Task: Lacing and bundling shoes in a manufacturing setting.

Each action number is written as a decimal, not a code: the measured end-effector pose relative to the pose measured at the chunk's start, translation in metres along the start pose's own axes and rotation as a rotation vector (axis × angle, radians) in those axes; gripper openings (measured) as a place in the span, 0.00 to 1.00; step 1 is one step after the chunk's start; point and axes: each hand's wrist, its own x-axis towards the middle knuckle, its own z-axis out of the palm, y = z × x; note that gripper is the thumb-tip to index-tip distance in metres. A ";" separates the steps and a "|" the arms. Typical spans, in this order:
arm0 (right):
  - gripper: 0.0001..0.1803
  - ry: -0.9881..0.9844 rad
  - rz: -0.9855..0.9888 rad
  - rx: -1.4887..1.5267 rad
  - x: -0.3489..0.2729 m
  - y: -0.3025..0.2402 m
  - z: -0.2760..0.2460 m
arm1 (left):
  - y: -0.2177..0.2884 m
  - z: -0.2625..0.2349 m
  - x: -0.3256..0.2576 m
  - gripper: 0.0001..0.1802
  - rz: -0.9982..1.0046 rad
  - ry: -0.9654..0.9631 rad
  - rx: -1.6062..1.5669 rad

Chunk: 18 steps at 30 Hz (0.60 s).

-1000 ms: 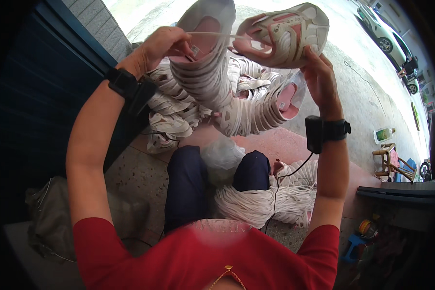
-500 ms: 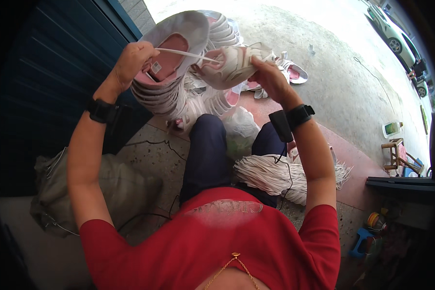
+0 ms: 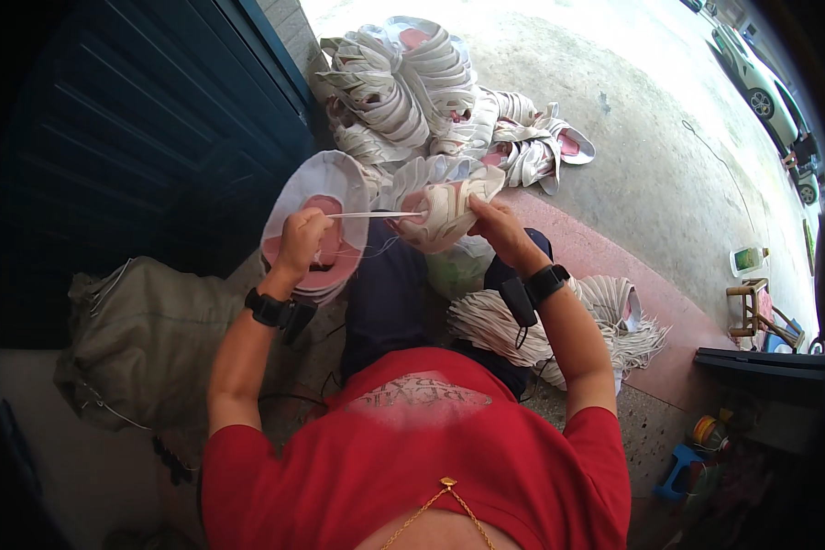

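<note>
The left hand point(image 3: 302, 240) has its grip pinched closed on a thin white strip point(image 3: 374, 215), with a white and pink shoe piece point(image 3: 316, 197) just behind it. The strip runs across to a shoe upper point(image 3: 440, 206), which the right hand point(image 3: 495, 225) clasps from the side. A pile of uppers point(image 3: 412, 92) lies beyond both hands on the floor.

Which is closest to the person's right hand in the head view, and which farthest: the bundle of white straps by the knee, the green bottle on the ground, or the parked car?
From the right hand:
1. Bundle of white straps, just below, beside the knee.
2. Green bottle, off to the right on the ground.
3. Parked car, far upper right.
</note>
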 end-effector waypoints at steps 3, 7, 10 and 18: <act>0.21 -0.048 -0.011 0.019 0.014 -0.014 0.007 | 0.009 -0.010 -0.021 0.16 -0.074 -0.064 -0.187; 0.20 0.002 -0.088 0.181 0.029 0.016 -0.007 | -0.021 0.027 -0.029 0.17 0.139 -0.037 0.265; 0.20 0.074 0.021 0.336 0.022 0.058 -0.022 | -0.071 0.016 -0.036 0.17 0.176 -0.038 0.489; 0.22 0.135 0.147 0.559 0.004 0.105 -0.030 | -0.110 0.014 -0.038 0.16 -0.002 -0.130 0.377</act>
